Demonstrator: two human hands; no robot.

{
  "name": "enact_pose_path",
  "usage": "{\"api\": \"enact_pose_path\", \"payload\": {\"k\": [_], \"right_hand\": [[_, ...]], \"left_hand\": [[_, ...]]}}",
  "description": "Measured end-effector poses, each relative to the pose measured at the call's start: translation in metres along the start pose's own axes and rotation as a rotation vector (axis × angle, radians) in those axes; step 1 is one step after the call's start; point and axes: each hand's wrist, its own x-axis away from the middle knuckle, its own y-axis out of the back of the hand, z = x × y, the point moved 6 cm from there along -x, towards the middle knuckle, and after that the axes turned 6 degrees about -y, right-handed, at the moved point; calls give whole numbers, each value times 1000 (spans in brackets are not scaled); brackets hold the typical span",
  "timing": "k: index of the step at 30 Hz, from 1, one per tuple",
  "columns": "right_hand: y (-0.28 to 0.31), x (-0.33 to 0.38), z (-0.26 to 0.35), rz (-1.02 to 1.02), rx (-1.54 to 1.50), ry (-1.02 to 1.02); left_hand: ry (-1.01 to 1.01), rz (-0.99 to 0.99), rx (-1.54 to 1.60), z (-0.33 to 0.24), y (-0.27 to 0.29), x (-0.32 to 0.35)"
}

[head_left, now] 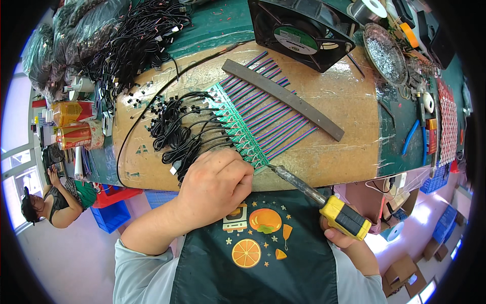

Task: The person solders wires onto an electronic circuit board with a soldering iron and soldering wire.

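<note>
My right hand (340, 234) is closed round the yellow and black handle of a soldering iron (299, 185). The iron's tip touches or nearly touches the near end of a strip of green circuit boards (238, 126). Beside that same end, my left hand (216, 183) is closed with the fingers bent together; what they pinch is hidden. Black cables (177, 129) lie bundled left of the boards, several of their ends meeting the strip. Multicoloured flat wires (276, 121) run out from its other side, and a dark flat bar (283, 99) lies across them.
A black fan (304, 33) stands at the back of the brown work board (349, 162). Far left is a heap of black cables (136, 40). To the right are a metal dish (385, 53), a solder spool (368, 10) and blue-handled pliers (416, 137). Another person (53, 197) is at the left.
</note>
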Motion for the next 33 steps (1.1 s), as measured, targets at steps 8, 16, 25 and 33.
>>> {"api": "enact_pose_path", "payload": {"k": [8, 16, 25, 33], "right_hand": [[3, 12, -12, -66, -398, -116], [65, 3, 4, -643, -397, 41], [151, -73, 31, -1005, -573, -143], [163, -110, 24, -935, -455, -275]], "left_hand": [[-6, -4, -4, -1, -1, -3], [-18, -31, 6, 0, 2, -2], [42, 13, 41, 1, 10, -1], [77, -216, -89, 37, 57, -21]]}}
